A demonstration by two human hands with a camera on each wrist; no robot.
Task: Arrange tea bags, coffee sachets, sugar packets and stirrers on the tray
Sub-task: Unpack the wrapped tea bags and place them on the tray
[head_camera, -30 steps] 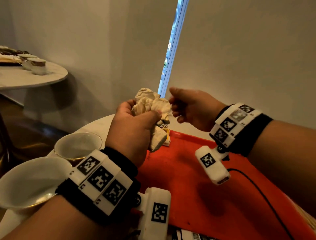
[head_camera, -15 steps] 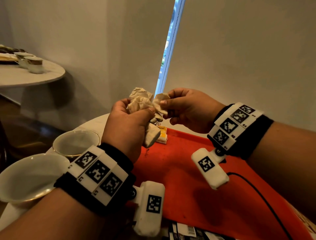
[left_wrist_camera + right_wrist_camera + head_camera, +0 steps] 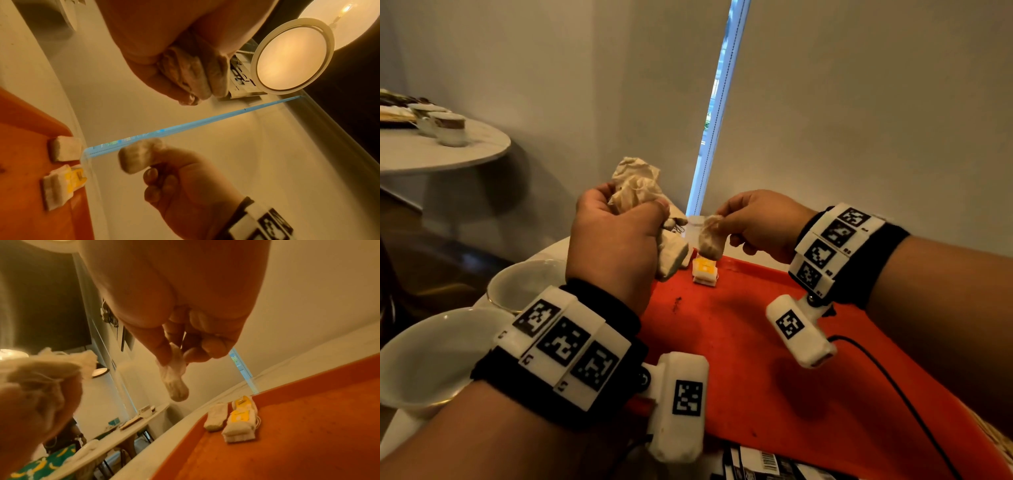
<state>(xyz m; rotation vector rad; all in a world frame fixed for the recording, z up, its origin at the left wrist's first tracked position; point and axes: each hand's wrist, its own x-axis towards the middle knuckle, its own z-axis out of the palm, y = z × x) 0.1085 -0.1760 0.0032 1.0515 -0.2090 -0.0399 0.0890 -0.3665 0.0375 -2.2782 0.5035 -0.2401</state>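
While the left hand (image 3: 616, 240) squeezes a crumpled bunch of pale paper tea bags (image 3: 635, 188), the right hand (image 3: 756, 224) pinches one small white tea bag (image 3: 710, 238) by its top. It hangs just above the flat red plastic tray (image 3: 774, 359), over the bags already lying in the far corner. I think it should be lowered gently and set beside them.

Bunch of crumpled beige tea bags (image 3: 635, 192) held up in left hand (image 3: 616, 240). One tea bag (image 3: 710, 238) hangs from right hand (image 3: 760, 222) pinch, above orange tray (image 3: 774, 359). Two more tea bags (image 3: 232, 417), one w/ yellow tag, lie side by side at tray's far corner.
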